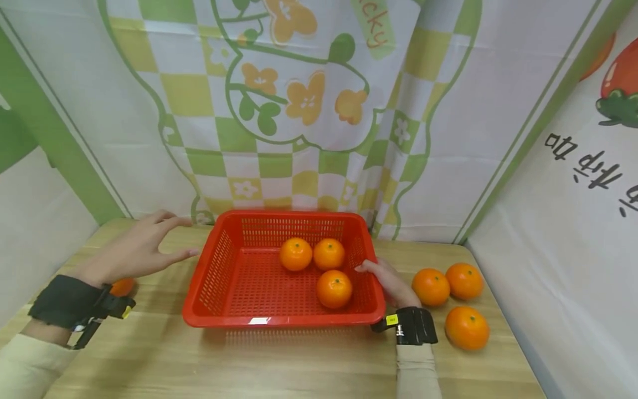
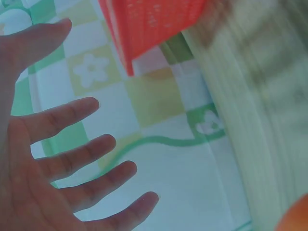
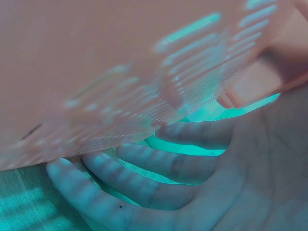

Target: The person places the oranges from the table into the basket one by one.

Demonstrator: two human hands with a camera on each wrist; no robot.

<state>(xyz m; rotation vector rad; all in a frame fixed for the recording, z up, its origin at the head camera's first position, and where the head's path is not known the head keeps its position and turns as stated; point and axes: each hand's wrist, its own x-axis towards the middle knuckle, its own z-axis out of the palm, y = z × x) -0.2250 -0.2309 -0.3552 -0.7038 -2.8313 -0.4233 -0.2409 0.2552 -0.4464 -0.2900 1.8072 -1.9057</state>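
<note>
A red plastic basket [image 1: 239, 321] with slotted walls stands at the middle of the wooden table. Inside it, toward its right half, sit three oranges [image 1: 334, 289]. My right hand [image 1: 391, 282] grips the basket's right side, the thumb over the rim and the fingers against the outer wall, as the right wrist view shows. To the left of the basket hovers my left hand [image 1: 137, 249], fingers spread and holding nothing. Its thumb tip comes near the left rim; in the left wrist view a gap separates the hand from the basket wall [image 2: 154, 21].
Three more oranges [image 1: 467, 328] lie on the table [image 1: 279, 366] right of my right wrist. Another orange [image 1: 123, 286] is partly hidden behind my left wrist. A patterned curtain [image 1: 299, 166] hangs right behind the basket, and white panels [image 1: 563, 249] flank the table.
</note>
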